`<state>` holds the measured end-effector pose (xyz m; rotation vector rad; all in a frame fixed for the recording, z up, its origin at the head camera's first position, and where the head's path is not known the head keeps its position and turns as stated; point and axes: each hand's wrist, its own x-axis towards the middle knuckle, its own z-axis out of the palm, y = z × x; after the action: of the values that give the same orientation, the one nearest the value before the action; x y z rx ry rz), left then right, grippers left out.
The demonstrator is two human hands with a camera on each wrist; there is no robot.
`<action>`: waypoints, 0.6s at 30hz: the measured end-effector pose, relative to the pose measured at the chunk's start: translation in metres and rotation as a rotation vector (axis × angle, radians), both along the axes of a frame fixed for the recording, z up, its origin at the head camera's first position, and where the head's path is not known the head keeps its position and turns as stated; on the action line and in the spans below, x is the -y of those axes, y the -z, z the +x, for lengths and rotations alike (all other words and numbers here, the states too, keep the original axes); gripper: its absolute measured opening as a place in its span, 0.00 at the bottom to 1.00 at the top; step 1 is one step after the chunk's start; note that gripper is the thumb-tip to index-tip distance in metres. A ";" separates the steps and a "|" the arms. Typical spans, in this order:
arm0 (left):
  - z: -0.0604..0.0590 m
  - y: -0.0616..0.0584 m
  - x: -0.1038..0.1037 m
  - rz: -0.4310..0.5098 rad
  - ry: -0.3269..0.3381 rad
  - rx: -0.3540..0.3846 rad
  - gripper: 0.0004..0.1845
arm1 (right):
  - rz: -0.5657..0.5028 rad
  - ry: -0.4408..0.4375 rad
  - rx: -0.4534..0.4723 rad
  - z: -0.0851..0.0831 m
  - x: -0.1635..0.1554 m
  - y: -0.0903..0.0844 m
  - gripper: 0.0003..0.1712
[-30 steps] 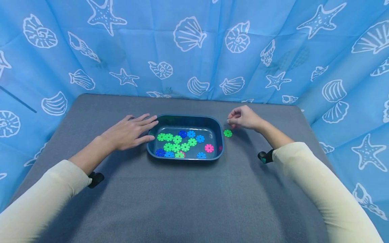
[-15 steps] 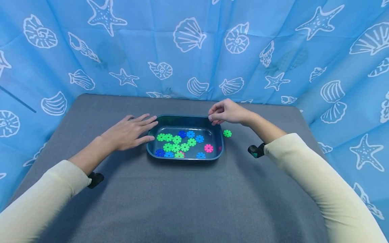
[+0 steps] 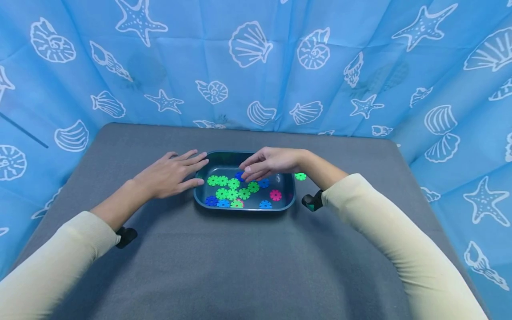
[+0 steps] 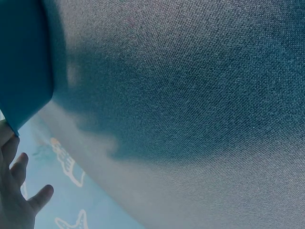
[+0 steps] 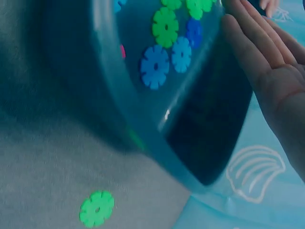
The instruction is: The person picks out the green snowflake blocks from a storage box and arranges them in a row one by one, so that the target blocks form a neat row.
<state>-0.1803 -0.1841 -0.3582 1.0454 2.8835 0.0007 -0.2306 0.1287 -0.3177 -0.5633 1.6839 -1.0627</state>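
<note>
Right hand [image 3: 272,162] has swung in from the green disc [image 3: 300,176] outside, fingers now straight and empty over the tub [image 3: 286,202], reaching toward the discs [image 3: 233,190] inside. Left hand [image 3: 170,173] stays flat against the tub's left end. Tub's long axis runs left to right.

no readable text, labels, brands or numbers anywhere i can see. the blue curtain [image 3: 256,66] behind my table carries only white shell and starfish drawings, no words. the tray [image 3: 244,208] and the little plastic discs [image 3: 232,189] in it are plain, nothing printed on them.
</note>
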 end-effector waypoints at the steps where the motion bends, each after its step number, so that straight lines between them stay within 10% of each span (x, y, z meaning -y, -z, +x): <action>1: 0.000 0.000 0.000 0.001 -0.003 0.000 0.36 | 0.006 -0.024 0.010 0.000 0.003 0.002 0.32; 18: 0.000 0.001 0.002 0.010 -0.008 0.006 0.36 | 0.183 -0.262 0.022 0.000 0.034 0.021 0.34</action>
<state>-0.1808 -0.1857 -0.3592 1.0344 2.8853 0.0183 -0.2308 0.0948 -0.3388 -0.6304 1.6171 -0.7169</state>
